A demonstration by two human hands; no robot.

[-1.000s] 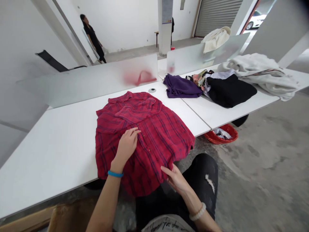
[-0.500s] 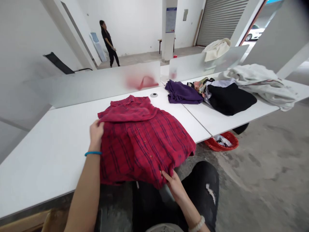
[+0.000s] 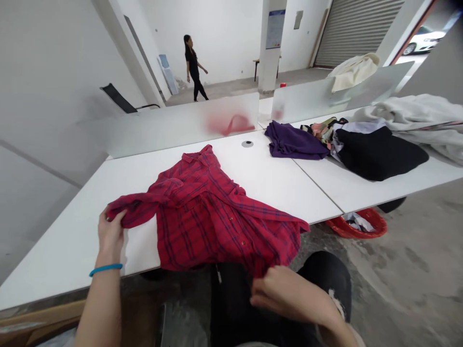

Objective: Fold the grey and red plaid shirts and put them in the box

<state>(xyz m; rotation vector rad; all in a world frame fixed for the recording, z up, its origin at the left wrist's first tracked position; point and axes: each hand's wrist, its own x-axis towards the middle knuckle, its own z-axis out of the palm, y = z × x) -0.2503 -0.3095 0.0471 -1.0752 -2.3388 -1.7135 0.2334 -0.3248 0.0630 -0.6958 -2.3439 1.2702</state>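
A red plaid shirt (image 3: 202, 207) with dark blue lines and buttons down its front lies on the white table, its collar toward the far side and its hem drooping over the near edge. My left hand (image 3: 111, 231), with a blue band at the wrist, is closed on the end of one sleeve, drawn out to the left. At the near hem my right hand (image 3: 285, 291) is curled closed, slightly blurred, with the shirt's lower edge at its fingers. The fingertips of that hand are partly hidden.
To the right on the table (image 3: 144, 164) lie a folded purple garment (image 3: 294, 140), a black garment (image 3: 379, 153) and pale cloth (image 3: 427, 113). Frosted dividers (image 3: 173, 123) run along the back. A red basket (image 3: 376, 226) stands below. A person (image 3: 193, 65) walks beyond.
My left hand has moved left, pulling the sleeve out from the shirt's body. My right hand has turned and stays by the hem. The view has shifted left.
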